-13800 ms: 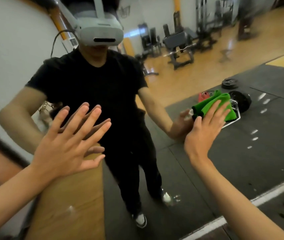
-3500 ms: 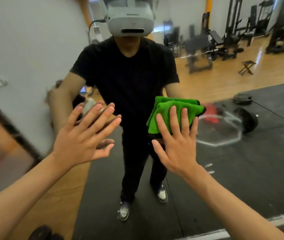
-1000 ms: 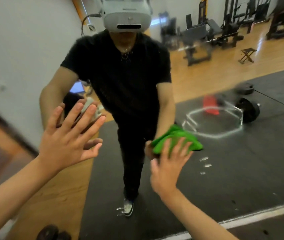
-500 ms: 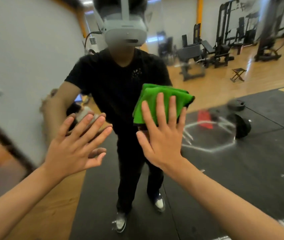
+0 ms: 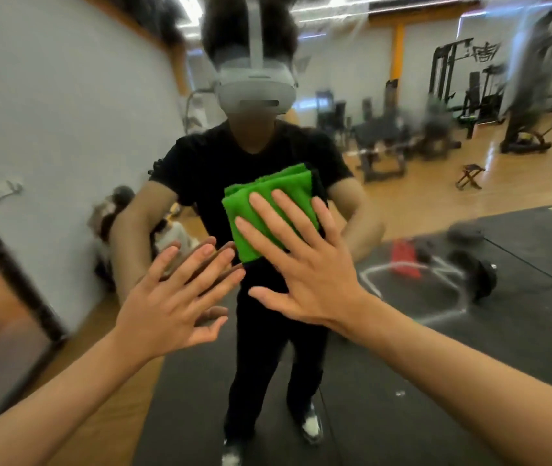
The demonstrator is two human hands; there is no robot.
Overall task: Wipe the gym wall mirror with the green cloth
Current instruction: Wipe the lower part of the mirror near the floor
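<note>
Mid-wipe: right hand (image 5: 305,264), fingers flat, presses folded green cloth (image 5: 261,210) on wall mirror (image 5: 49,129); left hand (image 5: 173,297) splayed, empty; next: sweep onto unwiped glass.

A bright green cloth (image 5: 269,210) against a black T-shirt (image 5: 241,163) and black trousers (image 5: 254,348); white headset (image 5: 254,90), pale grey wall (image 5: 66,112), honey-brown floor (image 5: 436,196), black mats (image 5: 469,364) bearing a whitish outline, one red object (image 5: 402,260), an orange pillar (image 5: 397,52).

One wide-angle camera on the person's head faces the mirror (image 5: 436,331) head-on, tipped slightly down, near enough that the outstretched left hand (image 5: 173,297) and right hand (image 5: 315,277) reach the glass; the headset (image 5: 256,89) shows reflected above.
</note>
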